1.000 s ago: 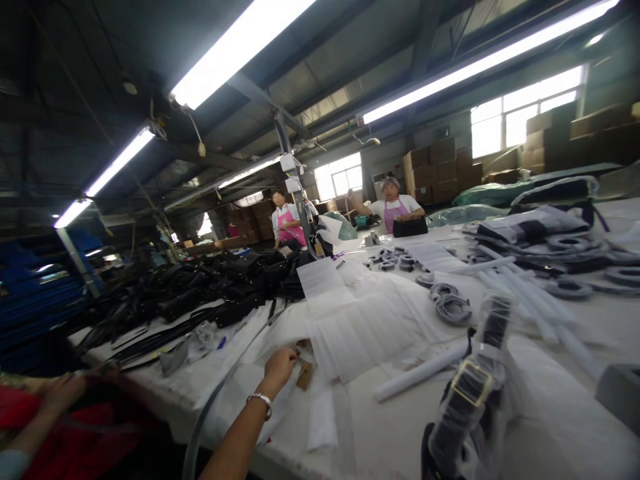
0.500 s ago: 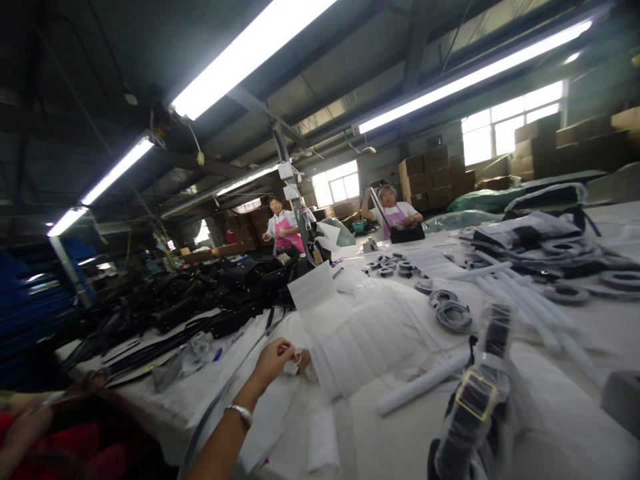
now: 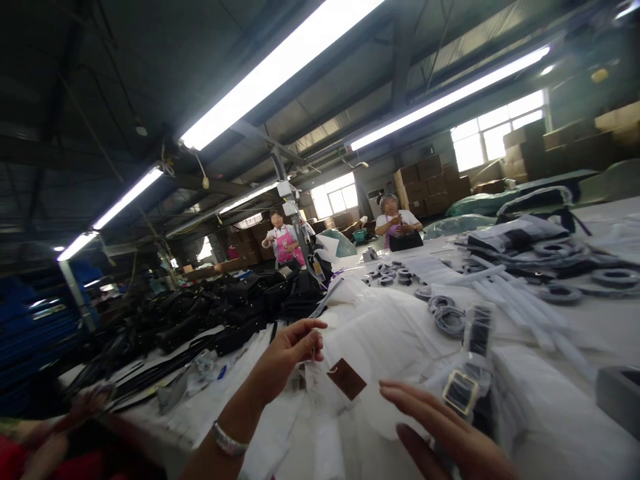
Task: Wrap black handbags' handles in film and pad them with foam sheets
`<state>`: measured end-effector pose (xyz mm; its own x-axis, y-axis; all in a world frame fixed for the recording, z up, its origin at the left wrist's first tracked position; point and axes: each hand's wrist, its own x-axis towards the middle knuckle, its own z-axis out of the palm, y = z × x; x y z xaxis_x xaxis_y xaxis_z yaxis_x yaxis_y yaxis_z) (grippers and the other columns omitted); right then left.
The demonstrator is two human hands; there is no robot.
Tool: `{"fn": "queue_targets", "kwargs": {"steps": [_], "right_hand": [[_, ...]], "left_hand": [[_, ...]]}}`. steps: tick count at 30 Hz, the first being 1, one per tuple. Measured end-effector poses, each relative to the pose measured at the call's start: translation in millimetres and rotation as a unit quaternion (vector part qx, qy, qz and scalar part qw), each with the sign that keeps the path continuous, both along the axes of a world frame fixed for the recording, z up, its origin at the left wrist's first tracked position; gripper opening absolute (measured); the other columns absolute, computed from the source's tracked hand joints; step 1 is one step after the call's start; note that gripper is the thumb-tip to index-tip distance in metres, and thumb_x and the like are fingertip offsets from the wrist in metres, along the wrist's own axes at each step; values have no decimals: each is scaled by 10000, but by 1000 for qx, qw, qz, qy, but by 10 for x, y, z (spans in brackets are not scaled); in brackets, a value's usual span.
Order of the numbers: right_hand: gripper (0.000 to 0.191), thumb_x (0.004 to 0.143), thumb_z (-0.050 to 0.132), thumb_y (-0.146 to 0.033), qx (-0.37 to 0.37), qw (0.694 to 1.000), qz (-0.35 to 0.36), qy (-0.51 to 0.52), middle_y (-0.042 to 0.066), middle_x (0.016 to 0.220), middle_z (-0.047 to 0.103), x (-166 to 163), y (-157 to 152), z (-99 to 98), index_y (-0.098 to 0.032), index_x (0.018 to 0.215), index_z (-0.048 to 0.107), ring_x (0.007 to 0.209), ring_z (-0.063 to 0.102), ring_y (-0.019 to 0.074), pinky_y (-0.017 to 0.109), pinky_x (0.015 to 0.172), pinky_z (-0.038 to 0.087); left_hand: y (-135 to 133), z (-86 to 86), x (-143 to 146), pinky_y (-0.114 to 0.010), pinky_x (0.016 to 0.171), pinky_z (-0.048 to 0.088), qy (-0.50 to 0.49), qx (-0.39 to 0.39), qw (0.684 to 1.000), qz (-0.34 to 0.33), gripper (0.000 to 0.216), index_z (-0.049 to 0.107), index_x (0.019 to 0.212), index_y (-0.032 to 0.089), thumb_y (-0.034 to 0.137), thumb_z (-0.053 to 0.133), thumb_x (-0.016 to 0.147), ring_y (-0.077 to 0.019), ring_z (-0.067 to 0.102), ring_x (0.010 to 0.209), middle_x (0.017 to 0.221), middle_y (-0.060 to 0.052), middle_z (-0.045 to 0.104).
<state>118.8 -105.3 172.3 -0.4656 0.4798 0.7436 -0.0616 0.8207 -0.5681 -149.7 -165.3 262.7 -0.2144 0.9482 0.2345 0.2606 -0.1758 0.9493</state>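
Note:
My left hand (image 3: 287, 353), with a silver bracelet at the wrist, is closed in a pinch over the white sheets. Just right of its fingertips is a brown hang tag (image 3: 347, 379), tilted, with a thin white string loop at its upper corner. The string seems to run to the pinch, but its end is too small to see clearly. My right hand (image 3: 445, 427) is open at the lower right, fingers stretched toward the tag and apart from it. Beyond that hand a black strap with a gold buckle (image 3: 461, 392) lies in clear wrap.
White sheets (image 3: 385, 313) cover the middle of the table. Coiled grey straps (image 3: 450, 319) and white tubes (image 3: 530, 303) lie on the right. Black bags (image 3: 245, 280) are heaped on the left. Two people in pink aprons (image 3: 285, 243) stand farther back. Another person's hand (image 3: 50, 453) shows at lower left.
My left hand has moved right and a little up, and the brown tag now shows beside it. My right hand has come into view at the lower right.

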Motion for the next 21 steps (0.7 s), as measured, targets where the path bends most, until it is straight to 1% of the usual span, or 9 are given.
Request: {"fn": "queue_targets", "kwargs": {"steps": [2,4,6,8,10,12,13,17,21], "right_hand": [[460,910,605,-299,-53,998,-20,4,63,1390,581,-136,-6,57,-303,1369,571,1226,595,261,350,1006,525],[568,879,628,-311,-101,995,-5,10,95,1438,534,-261,-2,39,-267,1431,496,1268,557,279,396,1003,533],[613,854,652,-309,-139,990,25,17,106,1383,586,-347,16,-3,-259,1438,474,1237,585,273,405,978,551],[537,854,651,-305,-157,986,46,18,89,1230,690,-373,40,-21,-254,1375,531,1119,665,250,374,935,576],[356,871,640,-315,-144,989,36,4,52,1075,748,-337,59,3,-254,1221,633,978,720,223,316,871,598],[197,902,611,-341,-102,995,-13,-1,34,1024,756,-259,77,51,-258,1062,690,936,728,211,272,831,599],[172,921,590,-355,-76,996,-43,3,29,1024,755,-215,88,74,-264,1014,701,940,727,208,260,826,595],[202,967,527,-379,15,989,-143,40,24,1075,749,-70,159,119,-283,1018,698,974,722,198,242,833,583],[211,983,488,-378,36,980,-192,38,4,980,770,-4,202,144,-282,1053,662,852,746,193,222,685,579]], "left_hand": [[-21,40,191,-281,735,496,-2,3,1000,-22,304,669,1108,188,393,658,884,-117,616,701,789,3,619],[-40,75,363,-280,718,500,-10,3,999,-51,282,673,1098,188,376,656,889,-116,619,681,769,4,622],[-58,112,508,-282,706,505,-17,-1,997,-80,268,677,1093,186,366,650,896,-117,626,669,764,0,632],[-77,147,619,-279,700,508,-18,-8,995,-96,266,679,1094,187,362,650,896,-122,640,672,768,-4,643],[-91,169,685,-277,707,511,-10,-13,995,-95,275,682,1099,189,365,660,889,-133,656,692,764,-8,657],[-94,170,704,-279,743,513,5,-12,997,-72,288,688,1098,190,373,676,876,-149,672,746,767,-19,683],[-89,163,697,-281,773,511,13,-9,998,-55,292,693,1093,189,375,686,868,-157,677,784,781,-28,701],[-38,105,624,-278,852,489,34,10,999,13,315,706,1078,193,370,739,820,-170,677,891,891,-56,751],[12,61,592,-299,806,511,21,15,999,44,374,705,1076,180,412,760,788,-175,673,832,853,-62,751]]}}
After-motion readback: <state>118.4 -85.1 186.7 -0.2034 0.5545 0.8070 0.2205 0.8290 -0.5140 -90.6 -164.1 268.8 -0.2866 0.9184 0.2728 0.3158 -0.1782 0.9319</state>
